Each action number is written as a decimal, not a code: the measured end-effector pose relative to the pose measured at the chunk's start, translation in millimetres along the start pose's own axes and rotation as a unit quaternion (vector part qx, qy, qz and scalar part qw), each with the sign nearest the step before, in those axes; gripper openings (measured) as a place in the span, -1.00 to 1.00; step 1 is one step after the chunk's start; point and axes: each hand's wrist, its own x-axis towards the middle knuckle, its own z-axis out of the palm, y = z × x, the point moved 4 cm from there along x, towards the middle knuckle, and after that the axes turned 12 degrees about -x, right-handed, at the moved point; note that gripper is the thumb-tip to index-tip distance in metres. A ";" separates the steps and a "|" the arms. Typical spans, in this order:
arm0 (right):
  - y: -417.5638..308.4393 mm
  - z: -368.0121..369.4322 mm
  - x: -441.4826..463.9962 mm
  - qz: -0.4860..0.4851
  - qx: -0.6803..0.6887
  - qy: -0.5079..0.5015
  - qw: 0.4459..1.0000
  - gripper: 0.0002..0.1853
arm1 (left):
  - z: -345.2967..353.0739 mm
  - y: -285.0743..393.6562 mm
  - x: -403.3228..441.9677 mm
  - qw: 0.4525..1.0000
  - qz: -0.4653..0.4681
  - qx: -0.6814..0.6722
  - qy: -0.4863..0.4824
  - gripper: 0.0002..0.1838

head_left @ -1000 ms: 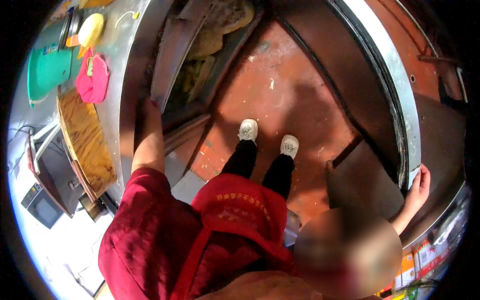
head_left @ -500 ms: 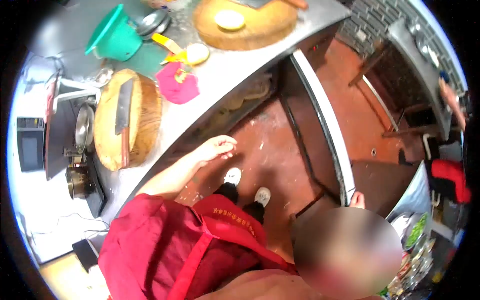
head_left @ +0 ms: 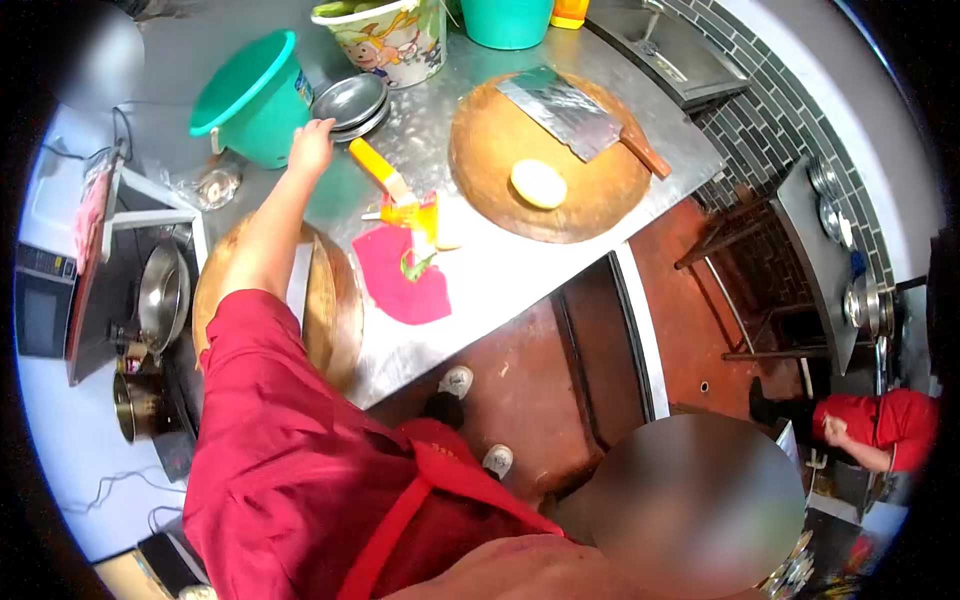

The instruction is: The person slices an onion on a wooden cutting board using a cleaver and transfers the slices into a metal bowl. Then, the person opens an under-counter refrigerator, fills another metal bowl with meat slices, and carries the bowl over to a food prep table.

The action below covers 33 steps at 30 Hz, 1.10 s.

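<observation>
My left hand (head_left: 312, 148) is stretched out over the steel counter (head_left: 400, 362), between the green bucket (head_left: 258, 105) and the stacked metal bowls (head_left: 350, 104). Its fingers are loosely bent at the near rim of the bowls, and nothing shows in them. Nearby lie a yellow-handled tool (head_left: 374, 165) and a pink cloth (head_left: 395, 272). A cleaver (head_left: 565, 112) and a pale yellow oval item (head_left: 539, 184) rest on the round chopping board (head_left: 480, 150). My right hand does not show.
A second wooden block (head_left: 340, 300) is under my left forearm. Behind are a patterned bucket (head_left: 395, 45) and a sink (head_left: 665, 50). Below the counter is an open door (head_left: 643, 335). A co-worker in red (head_left: 880, 425) stands at the far right.
The view has swung up to the countertop. My left hand has risen from below the counter and reached forward over it. My right hand, earlier on the door's edge, has left view.
</observation>
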 end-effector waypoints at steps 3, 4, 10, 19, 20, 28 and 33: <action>2.3 -5.1 -21.4 0.000 -0.007 0.009 1.000 -0.51 | 27.0 -26.1 27.2 0.998 0.013 0.044 -0.037 -0.69; 0.0 -10.9 -26.4 -0.007 -0.012 0.000 1.000 -0.50 | 37.1 -39.4 38.0 0.995 0.021 0.054 -0.083 -0.71; -15.2 -29.7 -39.5 -0.027 0.005 -0.116 0.993 -0.54 | 35.2 -42.9 66.9 0.944 0.143 0.092 -0.284 -0.87; -49.3 -23.0 -65.7 -0.061 0.138 -0.233 0.961 -0.68 | -26.9 -16.4 70.9 0.974 0.206 -0.058 -0.071 -0.86; -62.9 -35.1 -70.6 -0.078 0.111 -0.231 0.963 -0.69 | -32.8 -8.9 67.6 0.974 0.209 -0.066 -0.050 -0.85; -169.6 -43.5 -160.6 -0.163 0.395 -0.358 0.830 -0.82 | -114.7 158.9 -52.5 0.933 0.312 -0.170 -0.061 -0.81; -240.2 -138.2 -177.4 -0.133 0.553 -0.704 0.426 -0.54 | -121.8 301.1 -208.1 0.838 0.414 -0.267 -0.236 -0.83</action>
